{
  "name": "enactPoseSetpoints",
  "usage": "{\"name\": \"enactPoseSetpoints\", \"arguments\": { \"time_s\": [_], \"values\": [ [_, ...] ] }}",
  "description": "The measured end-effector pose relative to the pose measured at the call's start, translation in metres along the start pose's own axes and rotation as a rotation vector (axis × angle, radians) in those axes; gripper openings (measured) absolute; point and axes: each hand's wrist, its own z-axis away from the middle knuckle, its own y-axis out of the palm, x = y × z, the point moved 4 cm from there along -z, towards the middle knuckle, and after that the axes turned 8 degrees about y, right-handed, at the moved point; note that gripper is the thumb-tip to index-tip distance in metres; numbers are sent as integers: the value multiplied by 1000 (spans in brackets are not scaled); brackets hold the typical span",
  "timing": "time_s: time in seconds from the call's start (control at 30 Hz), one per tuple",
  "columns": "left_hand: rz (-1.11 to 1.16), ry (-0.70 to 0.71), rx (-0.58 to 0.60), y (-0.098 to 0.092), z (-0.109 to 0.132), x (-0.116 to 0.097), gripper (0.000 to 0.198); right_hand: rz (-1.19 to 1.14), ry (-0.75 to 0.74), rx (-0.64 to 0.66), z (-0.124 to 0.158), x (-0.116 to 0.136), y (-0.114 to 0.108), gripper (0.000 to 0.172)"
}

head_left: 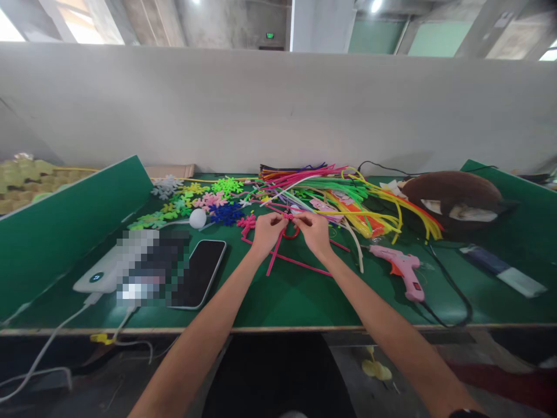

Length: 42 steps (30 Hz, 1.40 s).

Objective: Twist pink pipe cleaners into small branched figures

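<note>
My left hand [267, 230] and my right hand [315, 230] meet over the middle of the green table, fingertips nearly touching. Both pinch a pink pipe cleaner [288, 216], bunched or twisted between them; the fingers hide its exact shape. Just below the fingertips, a red curved piece [292, 235] shows. More pink pipe cleaners [302, 265] lie under and around my wrists, some crossing each other. Left of my left hand rests a small pink snowflake shape [247, 223], beside a dark blue snowflake [226, 213].
Behind my hands lies a pile of colored pipe cleaners [313, 180]. Snowflakes in several colors [227, 186] and a white ball [197, 219] lie left. A phone [209, 264] and power bank [98, 277] are nearer. Rightward are a pink glue gun [399, 266] and brown rounded object [452, 194].
</note>
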Motion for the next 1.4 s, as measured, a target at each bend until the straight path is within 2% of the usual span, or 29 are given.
{"name": "enactPoseSetpoints", "arguments": {
  "time_s": [0.3, 0.73, 1.4],
  "values": [
    [29, 22, -64, 0, 2, -3, 18, -70, -9, -6, 3, 0, 4, 13],
    [91, 34, -96, 3, 6, -6, 15, -163, 23, -8, 5, -7, 10, 14],
    [141, 59, -115, 3, 6, -5, 17, -148, 0, 4, 8, -5, 12, 17]
  ]
}}
